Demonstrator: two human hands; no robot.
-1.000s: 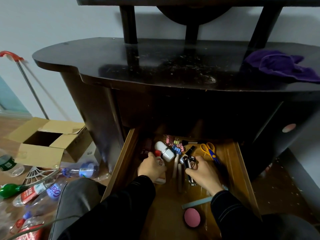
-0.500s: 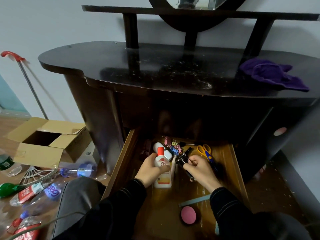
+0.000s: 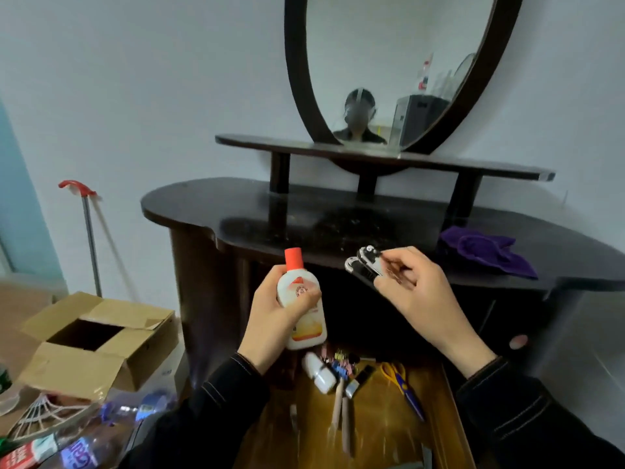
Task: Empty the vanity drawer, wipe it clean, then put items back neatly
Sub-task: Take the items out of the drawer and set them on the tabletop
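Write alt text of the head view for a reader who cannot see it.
A person's left hand holds a white bottle and the right hand pinches a small metal tool above the open drawer of a dark vanity.

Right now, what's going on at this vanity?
A person is emptying the open drawer. The left hand grips a white bottle with a red cap, and the right hand pinches a small black-and-silver metal tool; both are held above the drawer, in front of the vanity top. A small white bottle, coloured binder clips and yellow-handled scissors lie in the drawer, not yet taken out. The purple cloth sits on the vanity top, untouched.
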